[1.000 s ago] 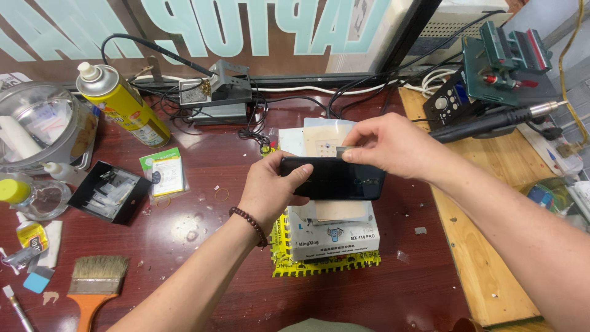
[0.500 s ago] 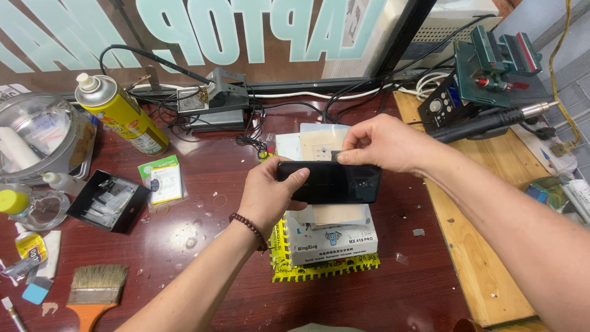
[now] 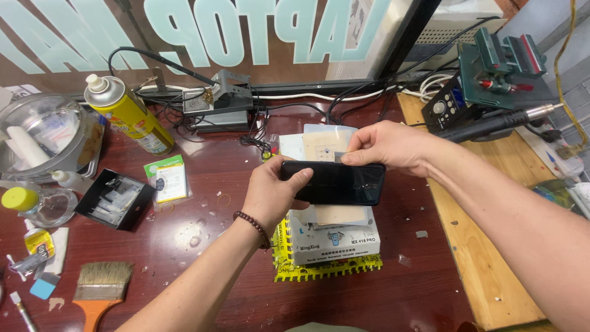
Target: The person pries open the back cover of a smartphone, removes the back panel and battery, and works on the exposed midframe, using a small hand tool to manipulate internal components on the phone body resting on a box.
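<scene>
Phone (image 3: 335,182), black and lying level on its long side, is held in the air above a white box (image 3: 335,237) that sits on a yellow mat (image 3: 326,267) on the dark red table (image 3: 203,233). Left hand (image 3: 270,193) grasps the phone's left end, thumb across the dark face and fingers curled behind. Right hand (image 3: 387,146) comes in from the right and pinches at the phone's top edge near its middle, fingertips closed on that edge; whether something thin sits between them cannot be told. Both hands touch the phone, and the phone hides the middle of the box top.

Behind the phone lies a pale flat pad (image 3: 322,141). To the left on the table sit a small green-and-white packet (image 3: 167,181), a black tray (image 3: 114,198) of small parts, a yellow spray can (image 3: 126,114) lying tilted, and a clear bowl (image 3: 40,132). A brush (image 3: 101,286) with an orange handle lies near the lower left. At the back stands a soldering stand (image 3: 218,101) with cables. On the right, a wooden board (image 3: 485,246) lies under the right forearm, with a black hot-air handle (image 3: 491,126) and a green vise (image 3: 501,64) beyond it.
</scene>
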